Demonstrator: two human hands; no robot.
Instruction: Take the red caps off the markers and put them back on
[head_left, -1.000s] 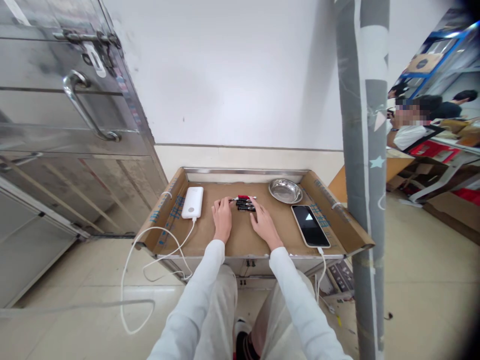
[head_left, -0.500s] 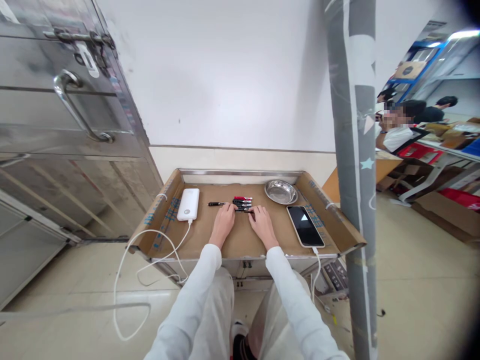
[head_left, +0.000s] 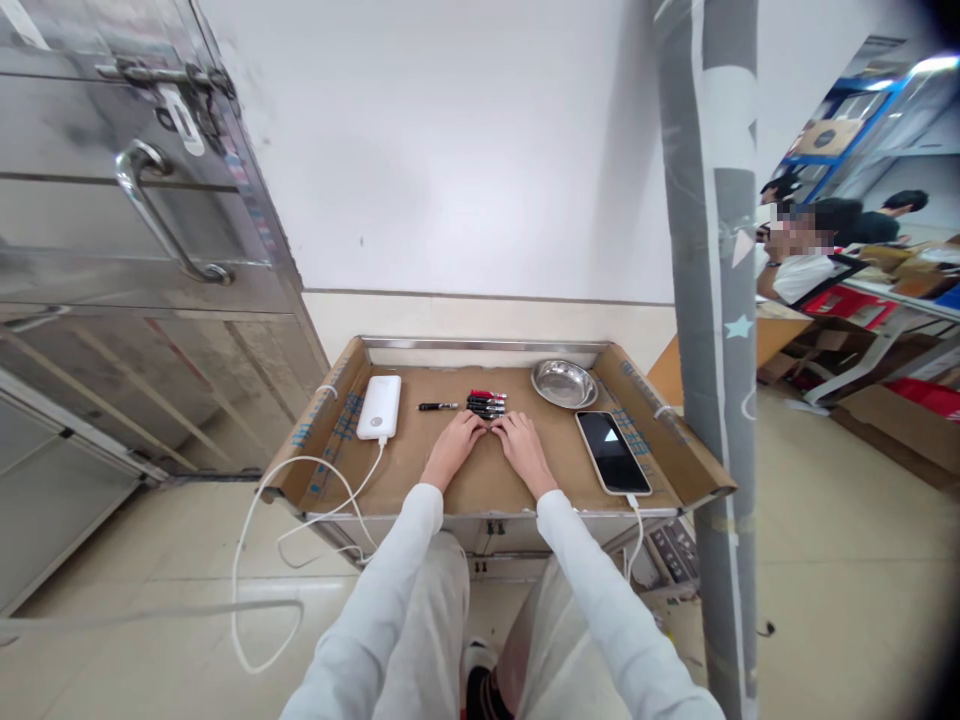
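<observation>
Several pens, black ones with a red one at the far side, lie side by side in a small row [head_left: 487, 403] on the cardboard-covered cart top. My left hand [head_left: 457, 440] and my right hand [head_left: 519, 443] rest just on the near side of this row, fingers bent and closed. Their fingertips almost meet at the row's near edge. Whatever lies between the fingertips is too small and covered to make out. Apart from the row, a single black pen [head_left: 436, 407] lies to its left.
A white power bank [head_left: 379, 407] with a white cable is on the left. To the right are a round metal dish [head_left: 564, 384] and a phone [head_left: 613, 453] with a cable plugged in. Beside the cart stands a wrapped grey pole [head_left: 720, 350]. People sit farther right.
My hands have drawn closer together and slightly towards me. The dark pen seen between my fingertips before is now mostly covered or in the row. The single left pen is more exposed.
</observation>
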